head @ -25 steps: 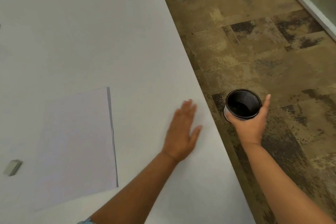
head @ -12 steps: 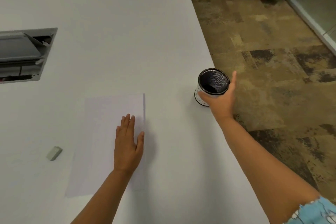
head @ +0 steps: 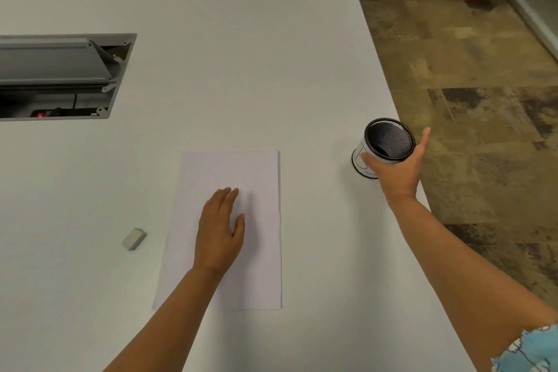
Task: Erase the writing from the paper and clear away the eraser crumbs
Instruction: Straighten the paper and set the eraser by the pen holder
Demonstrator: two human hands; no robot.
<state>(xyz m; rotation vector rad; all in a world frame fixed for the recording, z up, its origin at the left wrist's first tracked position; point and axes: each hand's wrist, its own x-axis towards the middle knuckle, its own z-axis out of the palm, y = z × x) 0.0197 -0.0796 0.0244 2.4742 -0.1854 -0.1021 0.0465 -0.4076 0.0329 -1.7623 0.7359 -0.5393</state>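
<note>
The white rectangular sheet of paper [head: 241, 178] lies flat on the pale grey table [head: 241, 39], near the person's edge of it, and no writing can be made out on its surface; as far as the picture shows, the erasing looks finished. No eraser crumbs are visible on the sheet or around it either, though specks that small could be lost in the blur. The left hand [head: 219, 229] rests flat on the middle of the sheet, fingers straight and close together, thumb slightly out. The small grey block eraser [head: 134, 238] lies on the table just left of the paper, touched by nothing. Farther right, close to the table's edge, the right hand [head: 395, 169] grips the black mesh cup with a white band [head: 383, 145], fingers curled round its side and thumb raised along the far side. The cup seems to stand on the table, upright. My judgement: the clearing is at its end, with the cup possibly holding the crumbs; its contents cannot be seen.
</note>
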